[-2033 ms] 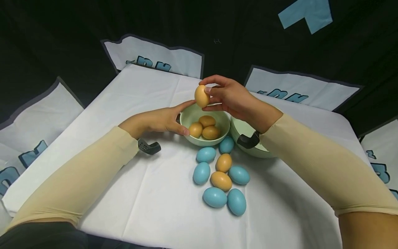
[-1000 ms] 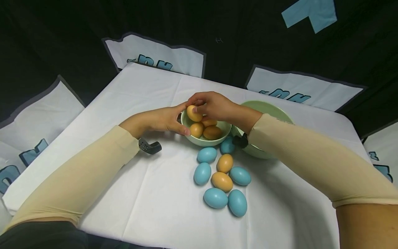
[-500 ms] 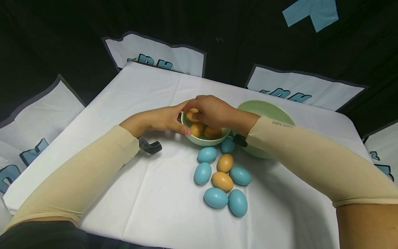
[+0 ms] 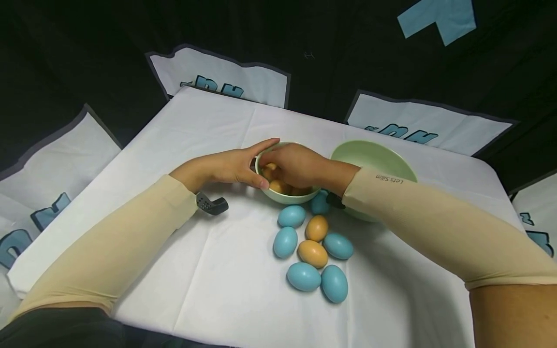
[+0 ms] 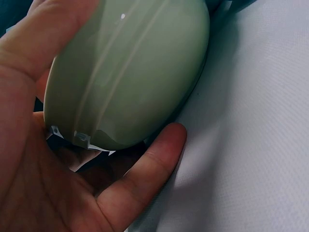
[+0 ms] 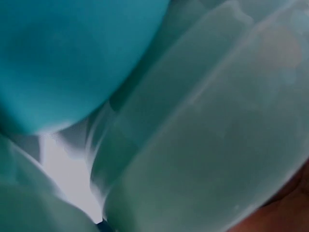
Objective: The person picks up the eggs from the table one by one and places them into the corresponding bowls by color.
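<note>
My left hand holds the left side of a pale green bowl, thumb at the near rim and forefinger at the far rim. In the left wrist view, the bowl's glossy outer wall rises between the thumb and a finger lying low by the cloth. My right hand is down inside this bowl, its curled fingers on a yellow-orange egg. Other yellow-orange eggs lie under the palm, partly hidden. The right wrist view is filled by a blue egg and the bowl's wall.
A second, larger green bowl stands to the right, partly behind the right forearm. In front of the bowls, several blue eggs and two yellow-orange eggs lie loose on the white cloth. Dark curtains surround the table.
My right hand has come down from above the smaller bowl with a yellow-orange egg, lowering it in among the others. The left hand has kept its hold on the bowl.
</note>
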`<state>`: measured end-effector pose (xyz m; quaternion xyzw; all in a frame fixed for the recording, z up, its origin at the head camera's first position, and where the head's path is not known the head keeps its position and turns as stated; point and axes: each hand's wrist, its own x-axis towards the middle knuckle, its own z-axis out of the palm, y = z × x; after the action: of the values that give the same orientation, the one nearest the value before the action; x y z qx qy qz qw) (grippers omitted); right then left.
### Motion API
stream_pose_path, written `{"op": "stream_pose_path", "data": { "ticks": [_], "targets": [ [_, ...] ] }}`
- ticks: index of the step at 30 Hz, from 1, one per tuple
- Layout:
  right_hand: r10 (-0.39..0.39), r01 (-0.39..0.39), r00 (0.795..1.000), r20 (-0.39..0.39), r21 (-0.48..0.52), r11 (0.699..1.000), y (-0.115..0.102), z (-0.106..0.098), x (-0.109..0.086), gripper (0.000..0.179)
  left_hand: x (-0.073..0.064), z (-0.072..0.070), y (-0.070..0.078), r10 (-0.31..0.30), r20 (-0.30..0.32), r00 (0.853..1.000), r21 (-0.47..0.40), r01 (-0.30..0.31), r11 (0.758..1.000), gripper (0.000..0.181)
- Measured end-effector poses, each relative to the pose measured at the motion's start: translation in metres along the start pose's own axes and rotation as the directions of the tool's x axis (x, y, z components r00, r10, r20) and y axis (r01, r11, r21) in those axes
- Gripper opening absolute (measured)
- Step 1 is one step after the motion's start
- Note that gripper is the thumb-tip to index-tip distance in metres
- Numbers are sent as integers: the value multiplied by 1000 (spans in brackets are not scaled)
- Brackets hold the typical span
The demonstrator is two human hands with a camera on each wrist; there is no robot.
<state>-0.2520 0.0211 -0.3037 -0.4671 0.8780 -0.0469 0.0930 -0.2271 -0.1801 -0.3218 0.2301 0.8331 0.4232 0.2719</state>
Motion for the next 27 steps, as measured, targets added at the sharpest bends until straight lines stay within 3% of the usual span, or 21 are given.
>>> {"op": "stream_pose_path", "data": {
  "ticks": [6,13,20,23,25,27],
  "targets": [
    [44,-42,999,-19,127,991,3,0,-5,22,0,1,1,-5,0,1000,-12,5,1000,108],
    [145,-129,989,-25,336,933,9,-13,-25,29,1,0,1,-6,-11,1000,12,6,1000,104],
    [157,-134,988,-9,467,874,11,-29,-60,28,5,-1,4,-18,-17,1000,28,18,999,106],
    [162,-129,987,-9,561,818,11,-31,-72,28,6,-2,4,-35,-31,999,45,36,998,106],
    [180,-144,984,8,634,760,10,-30,-80,30,6,-1,3,-52,-40,998,63,55,996,106],
    [198,-167,979,41,716,678,10,-27,-88,31,7,0,2,-63,-41,997,76,66,995,106]
  ]
}}
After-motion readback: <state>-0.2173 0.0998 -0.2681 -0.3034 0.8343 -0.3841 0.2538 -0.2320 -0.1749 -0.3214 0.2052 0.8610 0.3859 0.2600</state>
